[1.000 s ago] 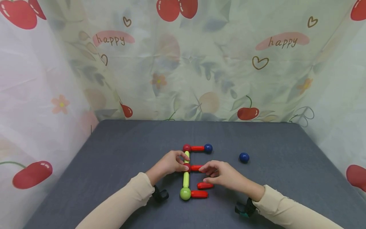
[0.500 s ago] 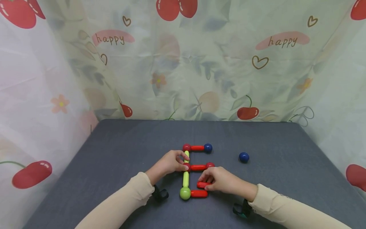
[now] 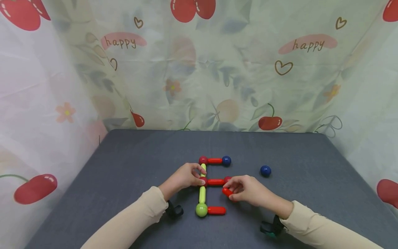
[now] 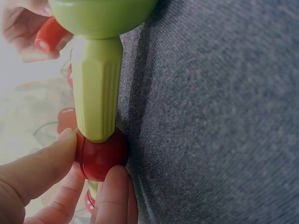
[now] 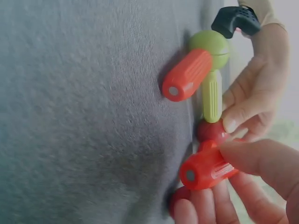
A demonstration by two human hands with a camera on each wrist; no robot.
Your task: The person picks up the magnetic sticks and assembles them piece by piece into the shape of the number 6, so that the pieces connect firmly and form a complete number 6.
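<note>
My left hand [image 3: 183,177] pinches the middle red ball [image 4: 105,158] of a magnetic ball-and-rod figure on the table. My right hand [image 3: 253,191] holds a loose red magnetic rod [image 3: 227,192], slightly tilted, between thumb and fingers; its metal end faces the camera in the right wrist view. Yellow-green rods [image 3: 202,195] run from a green ball [image 3: 201,210] through the middle ball to a far red ball [image 3: 203,160]. Red rods stick out rightward: the far one ends in a blue ball [image 3: 226,160], the middle one in a red ball [image 3: 228,179], partly behind my right fingers. The near rod [image 3: 216,210] has a bare end.
A loose blue ball [image 3: 265,171] lies on the grey cloth-covered table [image 3: 140,155], right of the figure. A printed curtain [image 3: 205,69] hangs behind the table and along both sides. Each wrist wears a black band [image 3: 174,211].
My right hand reached down to the loose red rod, took hold of it and raised it off the cloth, away from the near rod. My left hand stays on the middle ball.
</note>
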